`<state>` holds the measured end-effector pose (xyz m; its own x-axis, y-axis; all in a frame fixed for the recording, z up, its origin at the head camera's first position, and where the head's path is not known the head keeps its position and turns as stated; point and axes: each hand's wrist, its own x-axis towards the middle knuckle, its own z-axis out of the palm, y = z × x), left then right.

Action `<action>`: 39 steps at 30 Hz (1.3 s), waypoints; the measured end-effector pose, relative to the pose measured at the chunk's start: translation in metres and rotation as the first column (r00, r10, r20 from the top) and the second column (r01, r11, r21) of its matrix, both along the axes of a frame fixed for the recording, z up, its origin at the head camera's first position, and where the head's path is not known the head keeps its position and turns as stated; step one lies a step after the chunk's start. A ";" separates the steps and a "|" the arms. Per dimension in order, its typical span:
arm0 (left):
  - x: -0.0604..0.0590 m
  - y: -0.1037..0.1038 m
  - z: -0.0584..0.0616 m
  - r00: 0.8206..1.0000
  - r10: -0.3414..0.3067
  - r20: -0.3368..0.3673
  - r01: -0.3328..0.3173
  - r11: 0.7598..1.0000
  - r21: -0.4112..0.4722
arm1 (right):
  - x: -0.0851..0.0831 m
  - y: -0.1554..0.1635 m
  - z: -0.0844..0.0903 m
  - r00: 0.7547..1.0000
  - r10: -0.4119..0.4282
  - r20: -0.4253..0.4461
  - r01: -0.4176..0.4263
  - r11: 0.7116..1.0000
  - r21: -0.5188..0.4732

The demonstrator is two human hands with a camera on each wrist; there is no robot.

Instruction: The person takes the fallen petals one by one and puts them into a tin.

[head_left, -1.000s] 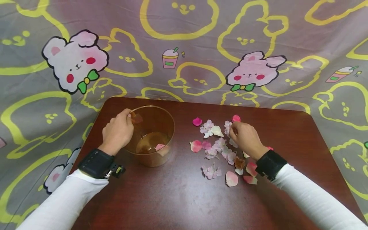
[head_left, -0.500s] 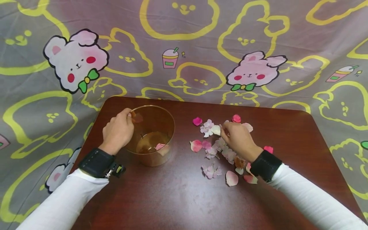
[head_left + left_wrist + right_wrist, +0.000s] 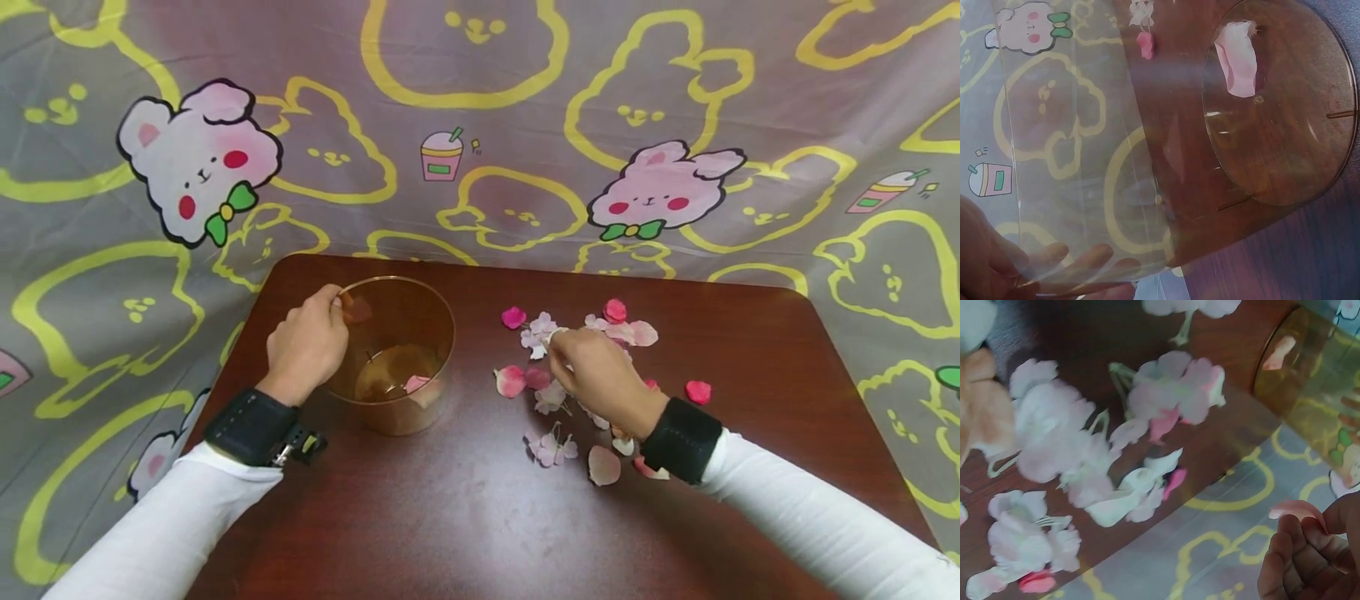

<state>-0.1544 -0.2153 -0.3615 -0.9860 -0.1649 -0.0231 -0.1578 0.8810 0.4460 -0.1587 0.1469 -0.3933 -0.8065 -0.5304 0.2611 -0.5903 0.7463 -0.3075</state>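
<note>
An amber see-through cup (image 3: 397, 354) stands on the left of a dark wooden table (image 3: 465, 525). My left hand (image 3: 337, 305) grips its near-left rim, and its fingers (image 3: 1066, 262) show through the wall in the left wrist view. One pink petal (image 3: 417, 383) (image 3: 1238, 59) lies on the cup's bottom. Right of the cup, pink and white petals and small blossoms (image 3: 551, 446) (image 3: 1172, 387) lie scattered. My right hand (image 3: 557, 343) hovers over them. In the right wrist view its fingertips (image 3: 1310, 540) pinch a pale pink petal (image 3: 1296, 509).
A grey cloth (image 3: 480, 100) printed with yellow outlines and pink rabbits hangs behind and around the table. Loose red petals (image 3: 697, 391) lie to the right of the pile. The table's near half shows bare wood.
My right hand has moved left across the petals, from beside the far red petal toward the cup side. The white petal there is now under its fingers. The left hand has stayed still.
</note>
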 end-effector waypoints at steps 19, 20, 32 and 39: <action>0.005 0.000 -0.007 1.000 0.015 -0.015 -0.015 1.000 -0.003 | 0.017 -0.045 0.010 0.986 0.114 -0.117 -0.126 0.987 -0.096; 0.005 0.000 -0.007 1.000 0.015 -0.012 -0.015 1.000 -0.003 | 0.018 -0.047 0.011 0.985 0.119 -0.129 -0.132 0.986 -0.101; 0.005 -0.001 -0.009 0.999 0.013 -0.030 -0.013 1.000 0.003 | 0.026 -0.074 0.027 0.960 0.176 -0.218 -0.203 0.973 -0.108; 0.006 0.000 -0.011 0.999 0.002 -0.038 -0.002 1.000 0.004 | 0.028 -0.087 0.031 0.934 0.206 -0.292 -0.251 0.960 -0.128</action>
